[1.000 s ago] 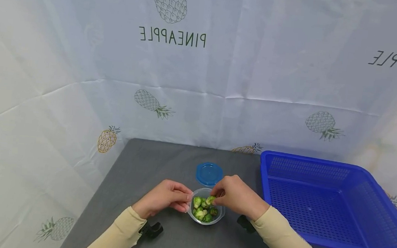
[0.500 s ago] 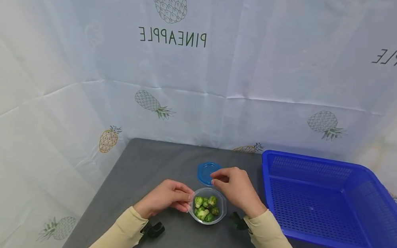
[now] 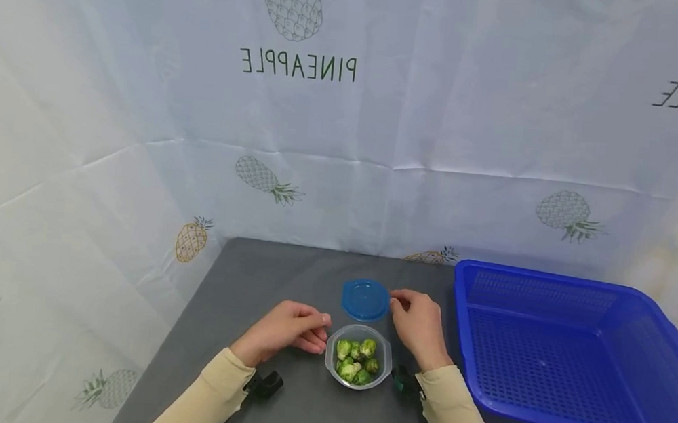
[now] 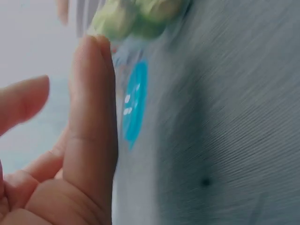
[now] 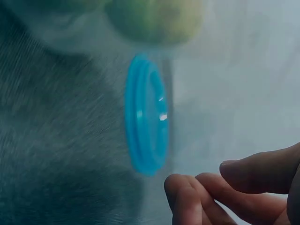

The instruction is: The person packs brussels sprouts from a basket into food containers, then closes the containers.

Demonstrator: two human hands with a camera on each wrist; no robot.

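Several Brussels sprouts (image 3: pixel 350 369) lie in a clear plastic container (image 3: pixel 387 366) on the grey table. Beside its left rim is my left hand (image 3: pixel 287 332), thumb and fingers apart with nothing between them. A blue lid (image 3: pixel 365 300) lies flat just behind the container. My right hand (image 3: pixel 420 325) is at the lid's right edge, its fingers relaxed and holding nothing. In the right wrist view the lid (image 5: pixel 147 115) stands beyond the fingertips, with a gap between. The left wrist view has sprouts (image 4: pixel 136 16) past the left fingertip.
A large blue plastic basket (image 3: pixel 540 418) stands on the right of the grey table (image 3: pixel 284 274). Behind the table hangs a white cloth (image 3: pixel 347 124) printed with pineapples. Both forearms wear pale yellow sleeves and black wrist straps.
My right hand has let go of a sprout in the container and moved up and back to the lid's right side. My left hand has let go of the container's rim.
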